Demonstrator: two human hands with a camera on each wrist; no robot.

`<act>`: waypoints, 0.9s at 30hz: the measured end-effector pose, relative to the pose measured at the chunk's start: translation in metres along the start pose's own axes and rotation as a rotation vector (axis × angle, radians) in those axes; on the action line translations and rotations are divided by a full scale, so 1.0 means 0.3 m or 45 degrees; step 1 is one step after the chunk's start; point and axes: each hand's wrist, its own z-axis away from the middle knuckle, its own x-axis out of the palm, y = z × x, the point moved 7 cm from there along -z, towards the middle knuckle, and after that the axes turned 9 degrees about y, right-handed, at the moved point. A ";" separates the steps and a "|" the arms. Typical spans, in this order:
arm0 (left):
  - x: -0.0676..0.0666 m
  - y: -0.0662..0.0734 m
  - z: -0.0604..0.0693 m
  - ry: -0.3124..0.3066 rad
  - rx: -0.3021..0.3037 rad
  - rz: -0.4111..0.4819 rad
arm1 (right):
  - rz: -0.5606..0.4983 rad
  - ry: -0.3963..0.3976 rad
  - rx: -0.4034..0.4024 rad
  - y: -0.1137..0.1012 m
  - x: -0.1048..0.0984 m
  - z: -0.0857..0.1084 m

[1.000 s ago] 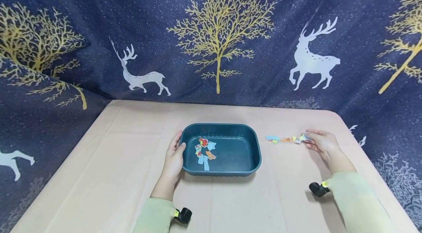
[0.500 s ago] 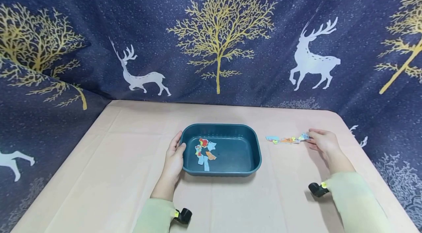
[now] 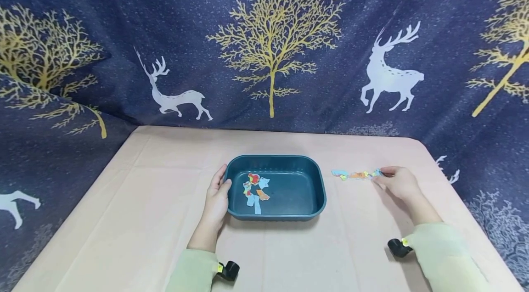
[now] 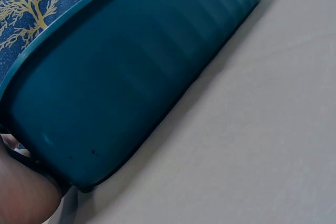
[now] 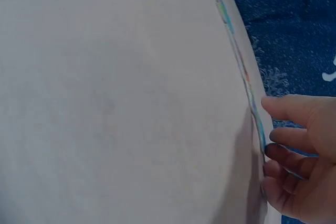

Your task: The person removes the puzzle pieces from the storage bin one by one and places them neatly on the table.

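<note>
My left hand (image 3: 216,196) holds the left end of a dark teal plastic tray (image 3: 322,191), its thumb at the rim and its fingers along the outer wall. The tray's long side (image 4: 131,77) fills much of the left wrist view. Several colourful paper scraps (image 3: 263,195) lie in the left half of the tray. To its right, a row of more paper scraps (image 3: 358,175) lies on the table. My right hand (image 3: 398,182) is at the right end of that row, its fingertips touching or just above the scraps. In the right wrist view, thumb and fingers (image 5: 289,107) are spread apart beside them.
A pale pink cloth covers the table (image 3: 136,218). Behind it hangs a dark blue curtain (image 3: 186,16) with deer and gold trees. Small black cameras (image 3: 228,271) sit at both wrists.
My right hand has moved slightly left and lower over the right end of the scrap row, covering part of it. The left hand and the tray stay in place.
</note>
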 end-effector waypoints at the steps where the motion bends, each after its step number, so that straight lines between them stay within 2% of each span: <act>1: 0.000 0.000 0.001 0.000 -0.001 -0.001 | 0.027 -0.008 -0.002 -0.001 0.007 -0.002; 4: 0.000 0.000 0.002 0.000 -0.006 0.001 | 0.066 -0.021 0.014 -0.003 0.025 -0.007; 9: 0.000 0.003 0.004 -0.001 -0.008 0.005 | 0.057 -0.011 0.054 -0.006 0.038 -0.012; 27: -0.001 0.010 0.004 0.001 -0.002 0.001 | 0.101 -0.021 0.044 -0.027 0.040 -0.035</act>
